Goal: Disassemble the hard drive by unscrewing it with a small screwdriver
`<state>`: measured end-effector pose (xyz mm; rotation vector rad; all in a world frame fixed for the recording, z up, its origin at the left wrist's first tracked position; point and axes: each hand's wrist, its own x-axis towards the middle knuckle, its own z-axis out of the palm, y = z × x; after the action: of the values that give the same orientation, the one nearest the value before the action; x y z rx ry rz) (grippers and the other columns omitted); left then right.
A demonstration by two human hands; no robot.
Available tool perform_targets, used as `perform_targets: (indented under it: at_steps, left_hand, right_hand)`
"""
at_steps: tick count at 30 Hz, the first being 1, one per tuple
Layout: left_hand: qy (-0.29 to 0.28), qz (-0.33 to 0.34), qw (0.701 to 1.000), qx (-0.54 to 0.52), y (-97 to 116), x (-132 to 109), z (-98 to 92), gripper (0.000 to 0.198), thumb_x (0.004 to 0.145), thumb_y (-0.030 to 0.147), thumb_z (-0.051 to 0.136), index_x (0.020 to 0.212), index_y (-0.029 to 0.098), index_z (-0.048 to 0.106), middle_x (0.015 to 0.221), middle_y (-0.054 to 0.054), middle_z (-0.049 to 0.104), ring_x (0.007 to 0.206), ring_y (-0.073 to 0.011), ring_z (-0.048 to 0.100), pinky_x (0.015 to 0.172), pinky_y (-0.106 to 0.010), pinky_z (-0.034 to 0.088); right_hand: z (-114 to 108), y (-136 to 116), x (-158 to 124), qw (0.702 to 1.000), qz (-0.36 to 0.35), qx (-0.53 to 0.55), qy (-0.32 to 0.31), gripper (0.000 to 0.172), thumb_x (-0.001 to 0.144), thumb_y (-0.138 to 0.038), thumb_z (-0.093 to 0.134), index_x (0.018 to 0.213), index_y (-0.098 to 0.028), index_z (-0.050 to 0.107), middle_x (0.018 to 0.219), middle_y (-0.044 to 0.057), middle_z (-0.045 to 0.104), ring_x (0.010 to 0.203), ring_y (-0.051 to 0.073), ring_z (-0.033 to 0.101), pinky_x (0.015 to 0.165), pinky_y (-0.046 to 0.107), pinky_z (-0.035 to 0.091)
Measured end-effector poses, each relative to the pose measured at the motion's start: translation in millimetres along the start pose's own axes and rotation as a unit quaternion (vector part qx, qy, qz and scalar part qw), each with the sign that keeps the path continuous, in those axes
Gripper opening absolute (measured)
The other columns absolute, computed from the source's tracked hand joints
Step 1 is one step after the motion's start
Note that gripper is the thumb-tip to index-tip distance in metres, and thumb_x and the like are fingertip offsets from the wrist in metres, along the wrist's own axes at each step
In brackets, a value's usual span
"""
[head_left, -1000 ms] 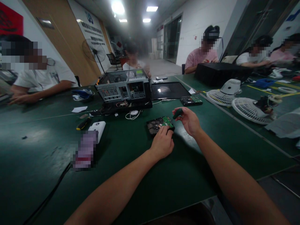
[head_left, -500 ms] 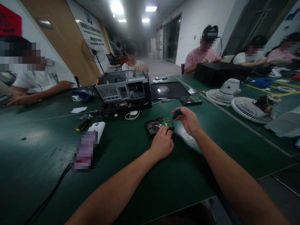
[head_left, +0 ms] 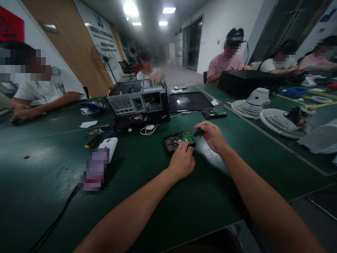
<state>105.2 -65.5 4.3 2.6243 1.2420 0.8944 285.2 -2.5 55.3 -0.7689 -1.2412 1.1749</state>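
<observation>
1. My left hand (head_left: 183,160), the nearer, grasps the hard drive (head_left: 173,142) by its near right edge on the green table (head_left: 168,203).
2. The drive's long axis seems to run left to right.
3. My right hand (head_left: 212,136) pinches a dark-handled tool (head_left: 198,132); the drive lies just left, tip contact unclear.

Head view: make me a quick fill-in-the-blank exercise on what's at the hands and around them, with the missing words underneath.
1. The dark-handled tool is in the person's ____ hand.
2. The left hand touches the hard drive, whose circuit board is ____.
3. In the picture, the yellow-and-black handle lies to the ____ of the hard drive.

Missing words: right; green; left.
</observation>
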Motion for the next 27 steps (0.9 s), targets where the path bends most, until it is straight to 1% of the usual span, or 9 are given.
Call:
perform_targets:
  at_steps: [4,6,8,10,13,18,22,24,27]
  left_hand:
    - [0.001,-0.004,1.0,-0.002,0.3,-0.2,0.5,0.031,0.085,0.013,0.061,0.116,0.018,0.057,0.135,-0.016,0.052,0.132,-0.0331,0.048,0.111,-0.053,0.045]
    - [0.0,-0.002,1.0,0.0,0.7,0.1,0.1,0.031,0.086,0.013,0.06,0.116,0.018,0.057,0.136,-0.016,0.052,0.131,-0.033,0.049,0.111,-0.053,0.045]
    - [0.001,-0.002,1.0,0.006,1.0,0.4,-0.4,0.031,0.086,0.014,0.06,0.117,0.017,0.057,0.135,-0.016,0.052,0.131,-0.0327,0.048,0.112,-0.052,0.045]
    - [0.001,-0.003,1.0,0.012,1.2,0.6,-0.5,0.03,0.087,0.015,0.06,0.117,0.016,0.057,0.135,-0.017,0.052,0.131,-0.0326,0.048,0.112,-0.051,0.045]
    - [-0.002,-0.008,1.0,0.013,1.4,0.7,0.2,0.031,0.087,0.015,0.06,0.118,0.017,0.057,0.135,-0.016,0.052,0.132,-0.0328,0.047,0.112,-0.052,0.045]
    - [-0.003,-0.009,1.0,0.013,1.7,1.2,0.4,0.031,0.086,0.015,0.061,0.117,0.018,0.057,0.136,-0.016,0.052,0.131,-0.0327,0.047,0.112,-0.052,0.045]
    - [0.0,-0.002,1.0,0.009,1.7,1.4,-0.6,0.03,0.086,0.015,0.06,0.116,0.017,0.057,0.135,-0.016,0.052,0.13,-0.0324,0.048,0.112,-0.051,0.045]
    - [0.002,0.0,1.0,0.007,1.7,1.2,-0.8,0.029,0.087,0.015,0.06,0.115,0.016,0.057,0.135,-0.017,0.052,0.13,-0.0324,0.048,0.112,-0.051,0.044]
    - [0.004,0.0,1.0,0.006,1.5,0.8,-0.6,0.029,0.087,0.014,0.06,0.116,0.017,0.057,0.135,-0.017,0.052,0.13,-0.0327,0.048,0.112,-0.052,0.044]
  right_hand:
    - [0.2,-2.7,-1.4,0.999,0.028,0.022,-0.017,0.008,0.079,-0.029,0.07,0.078,-0.021,0.07,0.094,0.005,0.072,0.081,0.018,0.061,0.058,0.027,0.045]
    - [1.7,-4.2,-2.8,0.999,0.041,0.02,-0.028,0.009,0.079,-0.029,0.071,0.084,-0.022,0.073,0.096,0.005,0.073,0.084,0.018,0.062,0.059,0.027,0.045]
    - [4.0,-6.0,-4.6,0.997,0.054,0.014,-0.049,0.016,0.08,-0.029,0.071,0.095,-0.023,0.076,0.101,0.005,0.074,0.089,0.019,0.064,0.061,0.027,0.046]
    - [6.5,-7.8,-6.3,0.995,0.061,0.009,-0.076,0.02,0.083,-0.03,0.07,0.1,-0.022,0.078,0.107,0.007,0.075,0.094,0.02,0.064,0.064,0.028,0.048]
    - [9.6,-9.5,-7.6,0.993,0.062,0.005,-0.1,0.019,0.087,-0.034,0.069,0.096,-0.021,0.079,0.108,0.008,0.075,0.098,0.021,0.065,0.069,0.03,0.05]
    - [9.4,-7.2,-6.2,0.995,0.047,0.032,-0.082,0.023,0.09,-0.043,0.069,0.095,-0.023,0.077,0.107,0.007,0.075,0.101,0.021,0.066,0.081,0.034,0.057]
    - [5.9,-4.2,-4.4,0.995,0.049,0.05,-0.069,0.026,0.092,-0.046,0.066,0.098,-0.023,0.076,0.11,0.008,0.075,0.106,0.023,0.067,0.088,0.038,0.058]
    - [5.1,-4.0,-4.1,0.995,0.049,0.051,-0.066,0.025,0.092,-0.045,0.066,0.097,-0.023,0.077,0.11,0.008,0.075,0.106,0.023,0.067,0.088,0.039,0.059]
    - [5.5,-4.9,-3.9,0.996,0.047,0.037,-0.06,0.024,0.091,-0.044,0.067,0.096,-0.023,0.077,0.108,0.008,0.075,0.102,0.023,0.067,0.081,0.038,0.059]
